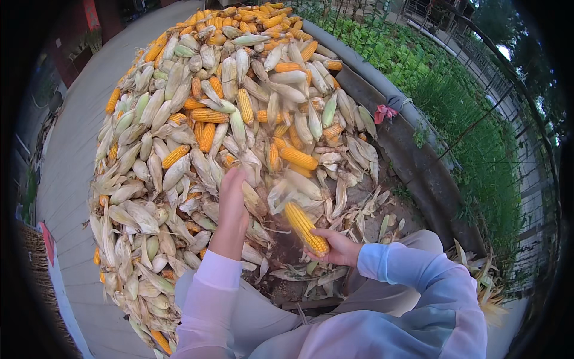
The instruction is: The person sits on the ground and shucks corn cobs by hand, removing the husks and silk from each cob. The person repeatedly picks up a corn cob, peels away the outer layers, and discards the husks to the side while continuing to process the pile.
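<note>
A bare yellow ear of corn point(306, 228) is held near its lower end by my right hand point(334, 247), over a brown patch of ground between my knees. My left hand point(234, 197) reaches up to the near part of the heap, by a husked ear; its fingertips are partly hidden, and whether it grips anything cannot be told. A pale corn husk point(300, 186), somewhat blurred, lies just past the tip of the yellow ear. Beyond both hands spreads a large heap of corn ears in dry husks point(168, 226), with bare orange ears point(298, 158) among them.
A rusty metal sheet point(403, 134) and a grey pipe point(358, 58) edge the heap at the right, with a red cloth scrap point(385, 114) on them. Behind stand green plants point(457, 103) and a wire fence point(524, 179). Loose husks point(358, 215) litter the ground. Grey pavement point(71, 179) runs along the left.
</note>
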### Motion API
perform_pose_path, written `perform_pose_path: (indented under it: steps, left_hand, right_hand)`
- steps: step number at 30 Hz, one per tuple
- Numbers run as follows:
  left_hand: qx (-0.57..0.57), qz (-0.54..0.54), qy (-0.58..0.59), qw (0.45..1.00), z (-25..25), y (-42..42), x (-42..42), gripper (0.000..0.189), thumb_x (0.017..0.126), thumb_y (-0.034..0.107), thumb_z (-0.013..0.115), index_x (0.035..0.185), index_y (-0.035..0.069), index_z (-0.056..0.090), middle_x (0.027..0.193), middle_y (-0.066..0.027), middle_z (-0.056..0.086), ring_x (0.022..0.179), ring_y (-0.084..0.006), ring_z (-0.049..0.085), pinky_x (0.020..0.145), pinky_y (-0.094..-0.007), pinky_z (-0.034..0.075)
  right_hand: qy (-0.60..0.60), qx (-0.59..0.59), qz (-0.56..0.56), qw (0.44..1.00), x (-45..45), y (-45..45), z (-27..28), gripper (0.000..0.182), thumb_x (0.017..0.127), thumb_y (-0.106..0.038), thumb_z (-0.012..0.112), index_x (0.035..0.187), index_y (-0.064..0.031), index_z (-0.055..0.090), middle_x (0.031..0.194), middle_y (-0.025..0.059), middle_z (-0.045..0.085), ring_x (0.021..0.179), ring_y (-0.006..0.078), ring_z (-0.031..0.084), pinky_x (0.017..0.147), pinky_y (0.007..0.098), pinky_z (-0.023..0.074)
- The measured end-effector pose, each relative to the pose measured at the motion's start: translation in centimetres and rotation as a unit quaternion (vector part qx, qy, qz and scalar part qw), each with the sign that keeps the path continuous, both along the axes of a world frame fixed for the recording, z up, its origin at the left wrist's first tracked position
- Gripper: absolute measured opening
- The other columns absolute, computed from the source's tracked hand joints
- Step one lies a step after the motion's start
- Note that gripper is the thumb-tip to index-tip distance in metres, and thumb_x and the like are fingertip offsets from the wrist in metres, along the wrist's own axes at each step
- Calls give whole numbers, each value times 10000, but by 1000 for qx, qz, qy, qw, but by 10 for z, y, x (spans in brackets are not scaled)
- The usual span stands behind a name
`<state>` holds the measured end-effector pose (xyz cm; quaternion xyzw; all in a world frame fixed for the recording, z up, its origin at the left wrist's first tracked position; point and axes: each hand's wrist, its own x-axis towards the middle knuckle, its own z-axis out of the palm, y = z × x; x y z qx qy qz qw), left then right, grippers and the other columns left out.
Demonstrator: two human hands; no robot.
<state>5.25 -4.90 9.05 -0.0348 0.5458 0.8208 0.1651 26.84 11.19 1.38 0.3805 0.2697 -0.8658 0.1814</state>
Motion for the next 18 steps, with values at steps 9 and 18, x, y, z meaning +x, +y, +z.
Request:
perform_pose_path:
  steps: [9, 18]
  left_hand:
    - [101, -92, -151, 979, 12, -34, -15, 278, 925, 302, 652, 1169, 175, 613, 1164, 30, 631, 1188, -135, 540, 1099, -442, 203]
    - [118, -66, -181, 974, 4, -30, -38, 266, 913, 304, 671, 1144, 184, 614, 1079, 48, 619, 1120, -117, 554, 1093, -419, 220]
  right_hand:
    - [-9, 289, 25, 957, -179, 71, 97, 383, 1011, -366, 508, 1240, -61, 541, 1113, 121, 630, 883, 256, 648, 694, 321, 585]
    - [434, 484, 26, 759, -313, 67, 247, 474, 1016, -279, 545, 1398, -15, 450, 1368, 138, 512, 1275, 225, 518, 1046, 405, 468]
